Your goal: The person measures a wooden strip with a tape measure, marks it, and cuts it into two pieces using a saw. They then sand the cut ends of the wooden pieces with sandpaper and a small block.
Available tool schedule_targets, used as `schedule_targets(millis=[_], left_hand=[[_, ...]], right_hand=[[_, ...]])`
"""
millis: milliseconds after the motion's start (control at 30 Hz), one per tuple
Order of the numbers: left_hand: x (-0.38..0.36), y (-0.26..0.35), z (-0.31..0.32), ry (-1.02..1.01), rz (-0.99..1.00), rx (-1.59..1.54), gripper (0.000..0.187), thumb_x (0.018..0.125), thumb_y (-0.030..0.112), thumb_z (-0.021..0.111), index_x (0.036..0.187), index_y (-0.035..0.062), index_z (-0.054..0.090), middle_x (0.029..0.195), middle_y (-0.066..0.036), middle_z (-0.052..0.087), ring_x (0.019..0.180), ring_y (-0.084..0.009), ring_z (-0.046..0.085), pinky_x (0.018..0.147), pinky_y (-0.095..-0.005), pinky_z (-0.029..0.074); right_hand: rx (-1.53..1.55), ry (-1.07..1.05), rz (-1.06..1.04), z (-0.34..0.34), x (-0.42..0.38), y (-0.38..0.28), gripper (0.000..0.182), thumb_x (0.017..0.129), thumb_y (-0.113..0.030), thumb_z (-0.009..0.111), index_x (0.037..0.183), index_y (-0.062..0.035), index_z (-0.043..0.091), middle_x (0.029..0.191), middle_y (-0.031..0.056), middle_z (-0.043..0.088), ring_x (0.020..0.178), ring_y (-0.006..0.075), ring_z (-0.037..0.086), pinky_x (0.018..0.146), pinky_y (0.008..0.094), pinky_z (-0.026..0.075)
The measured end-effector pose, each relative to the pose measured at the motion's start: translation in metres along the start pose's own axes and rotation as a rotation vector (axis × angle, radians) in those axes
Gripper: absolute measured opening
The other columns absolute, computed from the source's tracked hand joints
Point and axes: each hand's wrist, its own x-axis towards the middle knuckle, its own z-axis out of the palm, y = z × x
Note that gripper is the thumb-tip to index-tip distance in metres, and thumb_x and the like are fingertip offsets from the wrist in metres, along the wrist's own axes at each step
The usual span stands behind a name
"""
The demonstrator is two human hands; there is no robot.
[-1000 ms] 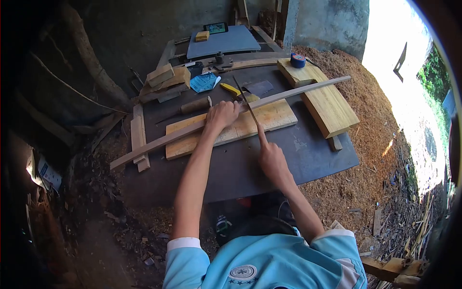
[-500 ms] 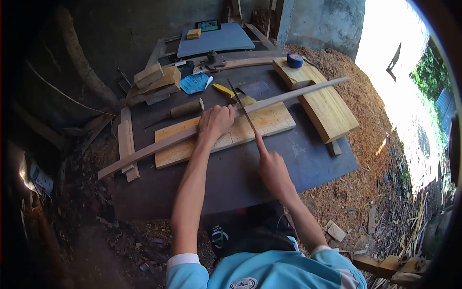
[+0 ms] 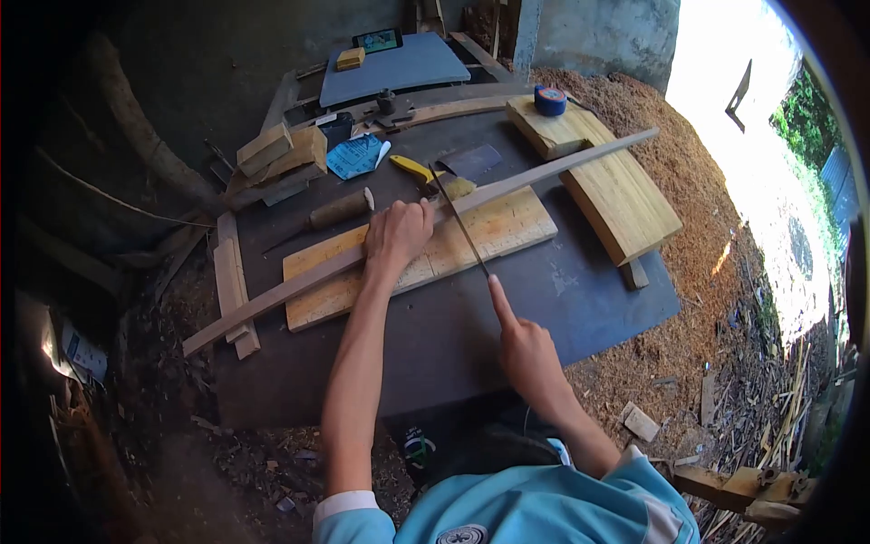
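Note:
A long, narrow wooden strip point(image 3: 517, 186) lies slantwise across a flat pale board point(image 3: 507, 224) on the dark tabletop. My left hand point(image 3: 399, 238) is closed over the strip near its middle and presses it against the board. Just right of that hand, a handsaw point(image 3: 467, 238), seen nearly edge-on, crosses the strip with its thin blade. The saw's handle is wrapped in my right hand point(image 3: 527, 355), index finger stretched along the blade; the handle itself is hidden. Behind the blade lies a yellow-handled brush point(image 3: 414, 169).
Thick wooden blocks point(image 3: 621, 213) lie at the right, with a blue tape roll point(image 3: 550, 101) on top. A wooden-handled pointed tool point(image 3: 340, 208), blue sandpaper point(image 3: 356, 157) and stacked offcuts point(image 3: 290, 154) sit at the left. Sawdust point(image 3: 652, 136) covers the ground beyond the table.
My right hand has drawn the saw back toward my body, slightly down and right. My left hand stays on the strip. The whole view has shifted a little.

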Motion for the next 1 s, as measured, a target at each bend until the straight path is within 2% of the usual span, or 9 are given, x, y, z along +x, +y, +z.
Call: schedule_targets(millis=[33,133,267,400,533,667,833,867,1000], left_hand=[[0.012,-0.001,-0.006,0.048,-0.007,-0.004,0.049,0.091,0.026,0.034,0.065,-0.0033,0.064,0.071,-0.026,0.06,0.071,-0.0403,0.062,0.07,-0.0473,0.05],[0.002,-0.002,0.005,0.013,0.016,-0.01,0.049,0.091,0.027,0.035,0.064,-0.0031,0.064,0.069,-0.026,0.06,0.069,-0.0407,0.061,0.068,-0.0473,0.05],[0.003,-0.003,0.007,0.04,0.027,0.032,0.05,0.091,0.027,0.034,0.064,-0.0033,0.064,0.068,-0.025,0.06,0.069,-0.0408,0.061,0.066,-0.047,0.05],[0.0,0.002,0.003,0.029,-0.002,0.007,0.05,0.091,0.028,0.035,0.061,-0.0026,0.063,0.068,-0.024,0.06,0.067,-0.0415,0.061,0.066,-0.0463,0.05],[0.001,-0.002,0.009,0.09,0.023,0.072,0.051,0.091,0.029,0.033,0.065,-0.0026,0.064,0.069,-0.024,0.06,0.069,-0.0419,0.061,0.068,-0.0472,0.05],[0.003,-0.005,0.008,0.006,-0.003,0.016,0.051,0.091,0.03,0.033,0.067,-0.0024,0.065,0.074,-0.025,0.061,0.072,-0.042,0.061,0.071,-0.0476,0.05],[0.003,-0.003,0.011,0.125,0.016,0.063,0.05,0.09,0.029,0.034,0.068,-0.0036,0.064,0.074,-0.026,0.061,0.073,-0.0417,0.061,0.072,-0.0476,0.049],[-0.012,-0.006,0.016,0.049,0.009,0.061,0.05,0.09,0.029,0.034,0.068,-0.0035,0.064,0.074,-0.026,0.061,0.073,-0.042,0.061,0.072,-0.0476,0.049],[-0.006,-0.001,0.008,-0.004,-0.015,0.036,0.049,0.09,0.028,0.034,0.069,-0.0038,0.064,0.077,-0.027,0.061,0.076,-0.0426,0.06,0.074,-0.0484,0.048]], right_hand=[[-0.03,-0.155,0.104,-0.017,0.011,-0.012,0.061,0.076,0.005,0.045,0.134,0.0064,0.027,0.08,0.0223,0.061,0.067,0.033,0.063,0.056,0.0354,0.051],[-0.043,-0.137,0.052,0.012,0.085,-0.008,0.062,0.076,0.004,0.045,0.135,0.0057,0.026,0.078,0.0219,0.06,0.066,0.033,0.062,0.056,0.0367,0.051],[-0.005,-0.177,0.116,-0.026,0.0,-0.011,0.062,0.076,0.004,0.045,0.135,0.0047,0.026,0.075,0.0215,0.059,0.064,0.033,0.061,0.055,0.0385,0.05],[-0.023,-0.152,0.083,0.005,0.081,-0.003,0.063,0.077,0.003,0.045,0.136,0.0037,0.025,0.073,0.021,0.059,0.063,0.033,0.061,0.055,0.0402,0.049],[0.001,-0.204,0.139,-0.029,-0.003,-0.012,0.063,0.077,0.002,0.045,0.136,0.0028,0.024,0.07,0.0206,0.058,0.061,0.033,0.06,0.055,0.042,0.049],[-0.015,-0.239,0.143,-0.012,0.055,-0.007,0.063,0.078,0.001,0.045,0.137,0.0018,0.023,0.067,0.0201,0.057,0.06,0.0329,0.059,0.054,0.0437,0.048],[0.016,-0.408,0.244,-0.063,-0.035,-0.026,0.066,0.077,0.001,0.046,0.138,-0.0004,0.021,0.065,0.0196,0.056,0.058,0.0331,0.058,0.054,0.0454,0.047],[0.028,-0.409,0.26,-0.062,-0.048,-0.028,0.068,0.076,0.002,0.046,0.138,-0.0016,0.021,0.065,0.0196,0.056,0.058,0.0332,0.058,0.054,0.0453,0.047],[0.021,-0.313,0.243,-0.049,-0.029,-0.023,0.076,0.071,0.005,0.048,0.141,-0.0063,0.02,0.066,0.0194,0.055,0.058,0.0338,0.057,0.055,0.045,0.046]])
